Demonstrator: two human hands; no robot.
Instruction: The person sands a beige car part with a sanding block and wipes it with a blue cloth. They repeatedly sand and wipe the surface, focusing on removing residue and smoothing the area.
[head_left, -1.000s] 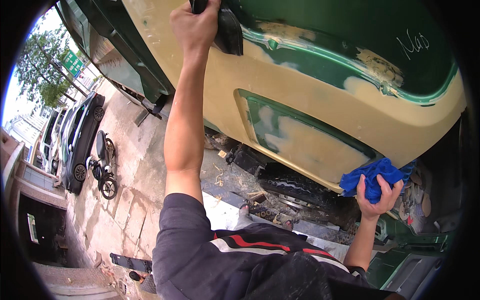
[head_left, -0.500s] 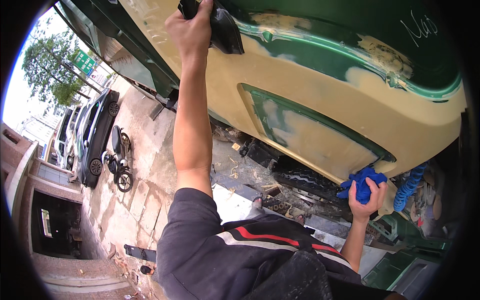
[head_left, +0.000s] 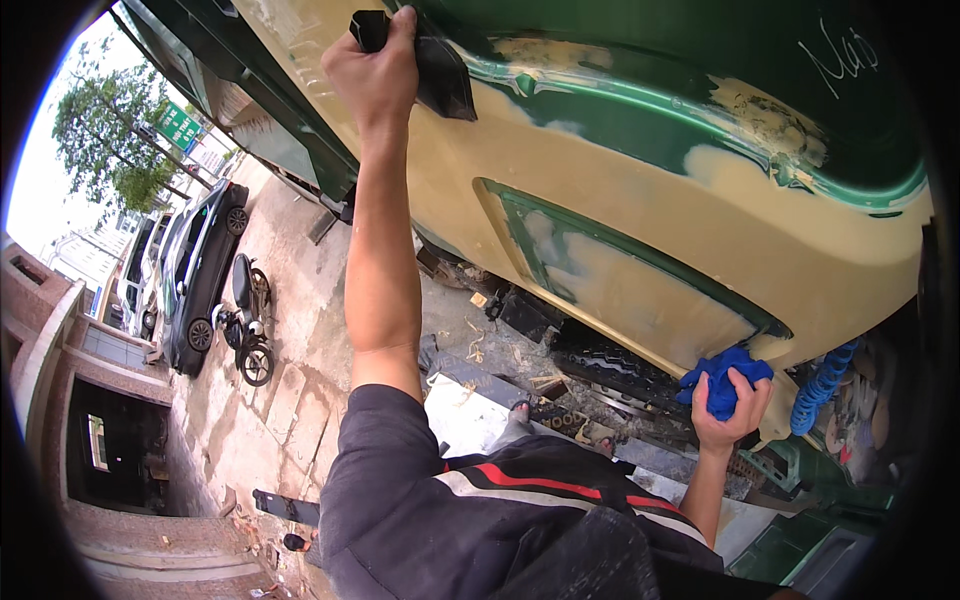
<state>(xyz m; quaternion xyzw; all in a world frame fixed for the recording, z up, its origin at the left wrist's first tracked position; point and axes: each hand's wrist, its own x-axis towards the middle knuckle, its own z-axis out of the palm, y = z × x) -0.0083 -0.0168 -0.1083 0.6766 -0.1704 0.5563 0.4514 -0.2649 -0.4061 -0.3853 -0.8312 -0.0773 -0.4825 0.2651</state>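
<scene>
In front of me is a vehicle body panel (head_left: pixel 600 180), green with broad beige filler or primer patches. My left hand (head_left: pixel 375 75) reaches up along a stretched arm, closed around a black, curved, handle-like part (head_left: pixel 443 78) at the panel's upper left; how it is fixed is hidden. Low on the right, my right hand (head_left: pixel 728 412) has its fingers bent into a crumpled blue cloth (head_left: pixel 722 378). The cloth presses against the panel's lower edge, beside the corner of a green-rimmed recess (head_left: pixel 640 270).
A blue coiled hose (head_left: pixel 822 385) hangs right of my right hand. Beneath the panel lie a black bumper-like part (head_left: pixel 615 360) and scattered debris. On the paved ground to the left stand a motorbike (head_left: pixel 245 320) and a dark car (head_left: pixel 200 280).
The view has tilted slightly. My left hand keeps its grip on the black part, and my right hand stays with the blue cloth at the lower edge, its fingers slightly shifted.
</scene>
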